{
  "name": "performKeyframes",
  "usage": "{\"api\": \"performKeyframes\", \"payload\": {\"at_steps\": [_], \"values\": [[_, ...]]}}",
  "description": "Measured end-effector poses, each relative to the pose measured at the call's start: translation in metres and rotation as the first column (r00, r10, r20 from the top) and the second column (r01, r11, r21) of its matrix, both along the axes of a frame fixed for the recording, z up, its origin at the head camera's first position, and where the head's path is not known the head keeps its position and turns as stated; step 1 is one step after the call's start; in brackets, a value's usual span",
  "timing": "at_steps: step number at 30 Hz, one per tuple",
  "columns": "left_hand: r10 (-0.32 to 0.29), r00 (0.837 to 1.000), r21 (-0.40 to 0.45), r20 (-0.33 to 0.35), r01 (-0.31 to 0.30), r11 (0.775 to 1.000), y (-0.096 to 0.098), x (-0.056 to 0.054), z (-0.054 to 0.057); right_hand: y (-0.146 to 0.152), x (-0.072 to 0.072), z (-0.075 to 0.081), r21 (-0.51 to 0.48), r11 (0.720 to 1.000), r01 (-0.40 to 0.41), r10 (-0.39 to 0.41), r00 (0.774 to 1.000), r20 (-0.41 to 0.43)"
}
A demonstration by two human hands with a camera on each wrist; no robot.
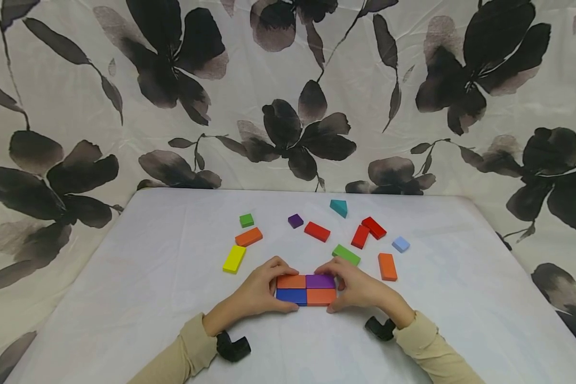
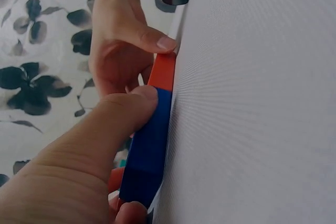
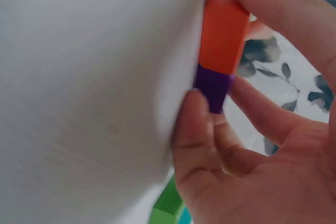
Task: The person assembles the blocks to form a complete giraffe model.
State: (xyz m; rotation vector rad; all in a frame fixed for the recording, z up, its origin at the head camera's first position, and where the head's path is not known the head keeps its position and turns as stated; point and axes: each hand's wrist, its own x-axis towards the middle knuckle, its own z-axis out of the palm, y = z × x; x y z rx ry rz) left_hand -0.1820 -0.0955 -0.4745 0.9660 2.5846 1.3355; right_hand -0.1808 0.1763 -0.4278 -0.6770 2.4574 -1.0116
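Note:
Four-part rectangle of blocks lies flat before me in the head view: an orange block (image 1: 291,282) and a purple block (image 1: 320,282) behind, a blue block (image 1: 290,296) and a second orange block (image 1: 321,297) in front. My left hand (image 1: 258,289) grips the left end, thumb along the blue block's front and fingers at the back. At the right end, my right hand (image 1: 361,287) holds the purple and front orange blocks between thumb and fingers. The left wrist view shows the left thumb pressed on the blue block (image 2: 147,145); the right wrist view has fingertips at the purple block (image 3: 214,88).
Behind the hands lie loose blocks, including a yellow block (image 1: 234,259), a green block (image 1: 346,255), a teal triangle (image 1: 338,208), a light blue block (image 1: 400,244) and several red and orange ones. A floral cloth (image 1: 249,80) hangs beyond the white table (image 1: 149,256).

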Motion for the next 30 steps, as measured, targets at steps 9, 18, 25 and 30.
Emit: {"api": "performKeyframes", "payload": {"at_steps": [9, 18, 25, 30], "values": [[0.049, 0.998, 0.083, -0.032, -0.046, 0.995, 0.000, -0.005, -0.004, 0.014, -0.019, 0.022, -0.060, 0.998, 0.000, -0.010, 0.988, -0.153], [0.086, 0.991, 0.053, -0.102, -0.081, 0.995, -0.001, -0.005, -0.007, 0.034, -0.036, 0.022, 0.005, 1.000, -0.031, 0.031, 0.983, -0.179], [-0.006, 0.992, -0.009, -0.130, 0.005, 1.000, -0.002, -0.004, -0.005, 0.035, -0.035, 0.014, 0.127, 0.991, -0.035, 0.062, 0.976, -0.210], [-0.027, 0.991, -0.050, -0.129, 0.021, 0.999, -0.002, -0.003, -0.003, 0.034, -0.028, 0.018, 0.194, 0.981, -0.001, 0.047, 0.971, -0.236]]}}
